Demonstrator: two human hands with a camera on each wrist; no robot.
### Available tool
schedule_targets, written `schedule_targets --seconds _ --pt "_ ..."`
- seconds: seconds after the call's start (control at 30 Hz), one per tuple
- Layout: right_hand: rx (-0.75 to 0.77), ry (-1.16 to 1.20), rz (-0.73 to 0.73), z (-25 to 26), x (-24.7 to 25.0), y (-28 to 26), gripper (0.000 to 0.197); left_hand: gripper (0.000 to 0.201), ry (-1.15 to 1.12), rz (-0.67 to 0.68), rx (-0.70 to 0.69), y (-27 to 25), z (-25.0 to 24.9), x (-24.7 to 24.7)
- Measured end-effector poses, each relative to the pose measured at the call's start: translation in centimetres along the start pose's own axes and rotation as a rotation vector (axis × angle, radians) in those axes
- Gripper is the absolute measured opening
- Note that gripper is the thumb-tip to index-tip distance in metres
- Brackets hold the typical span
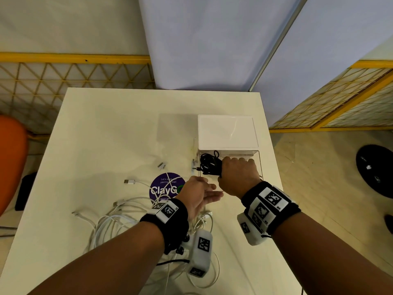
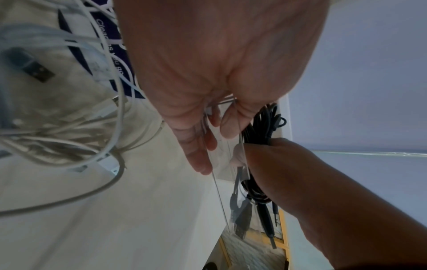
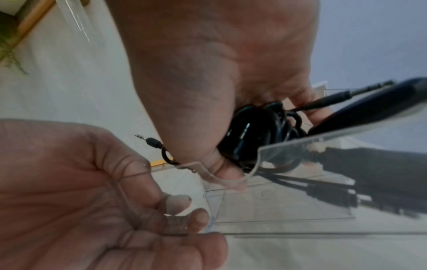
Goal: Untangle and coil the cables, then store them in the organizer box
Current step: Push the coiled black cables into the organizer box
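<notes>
Fingers of the right hand (image 1: 238, 176) are curled round a black cable coil (image 1: 209, 163), gripping it above the open clear drawer (image 1: 258, 162) of the organizer box (image 1: 226, 133). From the right wrist view the coil sits deep in the palm, with one jack plug (image 3: 150, 141) sticking out past the heel of the hand and another plug pointing away beyond the fingers. The coil looks to be over the drawer's left part, though whether it touches the drawer floor is hard to tell.

Just left of it, the left hand (image 1: 198, 195) has its fingers loosely bent at the drawer's near left corner; its fingertips (image 3: 177, 201) rest on the clear wall there, thumb on one side, fingers on the other.

Behind the left wrist, a tangle of white cables (image 1: 119, 222) lies on the tabletop (image 1: 106, 128), several USB plugs fanned out to the left and far side. Some strands cross a round purple sticker (image 1: 163, 187) beside the left hand.

The box stands at the tabletop's far right, its white lid closed over the drawer.
</notes>
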State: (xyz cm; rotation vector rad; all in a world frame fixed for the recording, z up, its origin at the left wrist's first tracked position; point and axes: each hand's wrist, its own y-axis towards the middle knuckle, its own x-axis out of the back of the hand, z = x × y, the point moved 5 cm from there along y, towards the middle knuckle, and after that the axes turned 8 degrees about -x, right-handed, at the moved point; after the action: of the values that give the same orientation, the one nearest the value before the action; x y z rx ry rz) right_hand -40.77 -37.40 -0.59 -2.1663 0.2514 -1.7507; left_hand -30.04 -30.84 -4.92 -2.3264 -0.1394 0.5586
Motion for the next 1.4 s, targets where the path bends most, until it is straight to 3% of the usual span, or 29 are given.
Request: schedule_targets --seconds 0.23,0.43,0.63,0.77,0.87,0.97,1.07,1.2,1.4 --pt "0.000 0.001 0.001 -0.3 0.8 1.0 0.032 0.021 -0.035 -0.010 -0.013 0.4 -0.9 -0.6" --pt "0.001 0.010 -0.020 -0.3 1.2 1.3 0.033 0.004 -0.076 0.016 0.043 0.8 -1.3 -0.7" --pt "-0.029 0.045 0.009 -0.7 0.4 1.3 0.048 0.068 -0.036 0.089 0.027 1.2 -1.2 -0.3" --pt "-0.074 0.058 0.039 -1.0 0.0 1.4 0.048 0.077 -0.016 0.113 0.013 1.2 -1.3 1.6" --pt "-0.134 0.032 0.053 -1.1 -0.3 1.6 0.048 0.061 0.192 -0.032 -0.133 1.4 -2.5 3.2" --pt "-0.179 0.056 0.059 -1.0 -0.5 1.9 0.050 0.038 0.348 -0.249 -0.426 1.2 -4.2 3.8" --pt "-0.201 0.057 0.067 -0.9 -1.0 2.0 0.058 0.022 0.487 -0.283 -0.629 0.8 -5.4 3.1" --pt "-0.187 0.066 0.073 -1.1 -1.0 2.1 0.057 0.008 0.642 -0.296 -0.732 0.7 -6.3 1.3" --pt "-0.180 0.073 0.077 -1.0 -0.7 1.8 0.057 0.021 0.659 -0.451 -0.738 1.0 -7.0 1.2"
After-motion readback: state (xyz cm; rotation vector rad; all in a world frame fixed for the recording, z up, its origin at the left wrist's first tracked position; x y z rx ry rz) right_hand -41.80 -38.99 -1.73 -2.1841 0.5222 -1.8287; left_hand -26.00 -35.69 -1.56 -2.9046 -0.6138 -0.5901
